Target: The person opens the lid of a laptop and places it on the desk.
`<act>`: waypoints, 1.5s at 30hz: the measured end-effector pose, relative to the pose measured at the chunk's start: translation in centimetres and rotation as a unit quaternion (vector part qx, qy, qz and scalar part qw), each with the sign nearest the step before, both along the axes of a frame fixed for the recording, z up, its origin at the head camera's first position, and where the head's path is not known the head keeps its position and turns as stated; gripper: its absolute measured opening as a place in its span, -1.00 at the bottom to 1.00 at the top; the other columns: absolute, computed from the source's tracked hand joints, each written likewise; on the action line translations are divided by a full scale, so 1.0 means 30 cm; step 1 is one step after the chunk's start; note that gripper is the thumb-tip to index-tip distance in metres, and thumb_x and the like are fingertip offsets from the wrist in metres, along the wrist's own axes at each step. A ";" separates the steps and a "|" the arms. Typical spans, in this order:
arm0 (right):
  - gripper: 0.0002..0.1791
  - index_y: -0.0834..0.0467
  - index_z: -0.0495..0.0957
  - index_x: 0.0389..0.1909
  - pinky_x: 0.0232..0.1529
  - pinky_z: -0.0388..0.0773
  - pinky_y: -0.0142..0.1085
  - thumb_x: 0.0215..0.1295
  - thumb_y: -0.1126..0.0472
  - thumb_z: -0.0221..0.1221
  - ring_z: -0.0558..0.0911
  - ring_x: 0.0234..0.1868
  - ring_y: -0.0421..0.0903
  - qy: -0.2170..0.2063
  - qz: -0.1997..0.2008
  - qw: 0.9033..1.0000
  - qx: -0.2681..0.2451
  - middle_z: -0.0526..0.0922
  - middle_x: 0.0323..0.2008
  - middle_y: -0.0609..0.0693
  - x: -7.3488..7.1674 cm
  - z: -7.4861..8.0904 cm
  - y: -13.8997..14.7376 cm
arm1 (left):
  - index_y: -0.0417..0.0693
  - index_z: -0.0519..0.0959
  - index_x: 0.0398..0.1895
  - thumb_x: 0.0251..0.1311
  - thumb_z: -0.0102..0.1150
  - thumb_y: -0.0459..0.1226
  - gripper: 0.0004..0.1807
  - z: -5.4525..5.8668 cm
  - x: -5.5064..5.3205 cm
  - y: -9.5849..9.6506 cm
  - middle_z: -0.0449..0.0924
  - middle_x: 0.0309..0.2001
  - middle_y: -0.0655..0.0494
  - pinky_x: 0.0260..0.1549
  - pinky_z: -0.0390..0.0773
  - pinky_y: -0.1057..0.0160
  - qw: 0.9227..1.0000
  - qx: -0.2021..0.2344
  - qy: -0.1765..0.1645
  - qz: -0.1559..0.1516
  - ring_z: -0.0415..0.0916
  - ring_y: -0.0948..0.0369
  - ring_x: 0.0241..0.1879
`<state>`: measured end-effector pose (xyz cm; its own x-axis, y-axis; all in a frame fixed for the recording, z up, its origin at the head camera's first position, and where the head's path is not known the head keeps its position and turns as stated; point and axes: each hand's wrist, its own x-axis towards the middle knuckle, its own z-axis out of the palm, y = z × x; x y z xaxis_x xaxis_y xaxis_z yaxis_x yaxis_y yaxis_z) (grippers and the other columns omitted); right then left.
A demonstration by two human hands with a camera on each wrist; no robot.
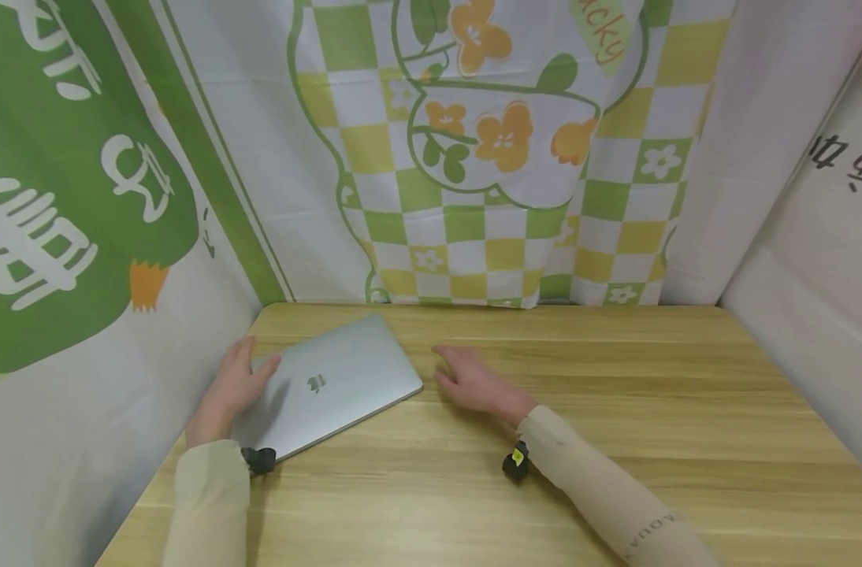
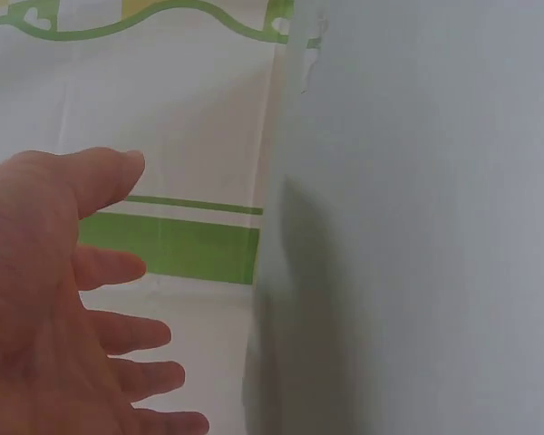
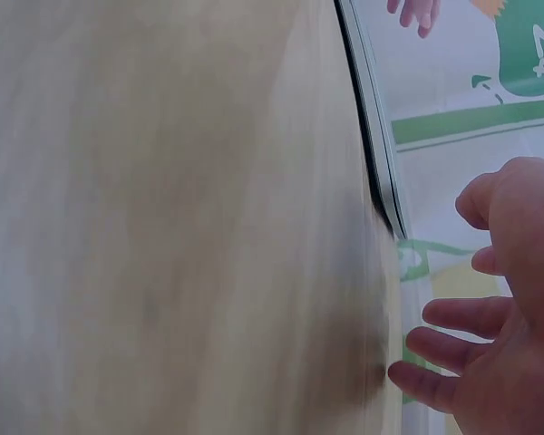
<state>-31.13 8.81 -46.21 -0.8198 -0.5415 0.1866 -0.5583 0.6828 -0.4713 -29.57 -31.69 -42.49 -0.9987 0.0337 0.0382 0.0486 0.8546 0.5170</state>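
MacBook [image 1: 353,374] lies shut at ten o'clock on the wooden table [image 1: 615,488]. Left hand [image 1: 232,390], fingers spread, is at its nine; right hand [image 1: 470,379], fingers loosely extended, just beyond three; neither holds anything. Probably stiff, slick, moderately heavy: grip opposite edges.

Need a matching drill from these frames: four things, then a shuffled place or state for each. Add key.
Things
1. Flat silver laptop with an apple logo
2. Bare left hand
3. Bare right hand
4. White cloth with green and yellow checks

Place or state
A. Right of the laptop in the head view, apart from it
B. Hangs behind the light-brown wooden table
C. Closed
D. At the laptop's left side in the head view

Pairs: 1-C, 2-D, 3-A, 4-B
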 end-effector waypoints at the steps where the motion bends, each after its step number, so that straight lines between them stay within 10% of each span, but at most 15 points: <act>1: -0.41 0.27 0.20 0.43 0.46 0.25 -0.01 0.48 0.12 0.00 0.36 0.41 0.15 -0.005 -0.002 1.000 -0.002 0.37 0.39 0.22 0.002 0.000 -0.009 | -0.55 -0.17 0.46 0.48 -0.20 0.04 -0.11 -0.002 0.002 0.001 -0.19 0.41 -0.65 0.38 -0.10 -0.39 1.000 -0.006 0.001 0.001 -0.20 -0.47 0.41; 34: -0.41 0.25 0.25 0.41 0.43 0.31 -0.08 0.46 0.08 -0.01 0.38 0.40 0.09 -0.046 0.000 0.999 -0.012 0.43 0.35 0.19 0.011 -0.003 -0.160 | -0.54 -0.12 0.46 0.45 -0.31 0.13 -0.08 -0.038 0.035 -0.033 -0.16 0.40 -0.64 0.36 -0.01 -0.40 0.992 -0.016 -0.088 0.085 -0.14 -0.51 0.37; 45: -0.40 0.17 0.22 0.45 0.45 0.27 -0.05 0.49 -0.01 -0.06 0.30 0.45 0.10 -0.110 -0.033 0.993 0.004 0.36 0.40 0.18 -0.005 0.002 -0.185 | -0.68 0.17 0.27 0.39 -0.15 0.10 -0.12 0.002 0.070 -0.056 0.27 0.22 -0.63 0.09 0.48 -0.21 0.984 -0.064 -0.135 0.094 0.39 -0.35 0.11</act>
<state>-31.27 3.26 -46.15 -0.8738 -0.4863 -0.0042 -0.3971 0.7185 -0.5711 -27.47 -33.38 -42.44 -0.9611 -0.1649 -0.2217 -0.2405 0.8944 0.3771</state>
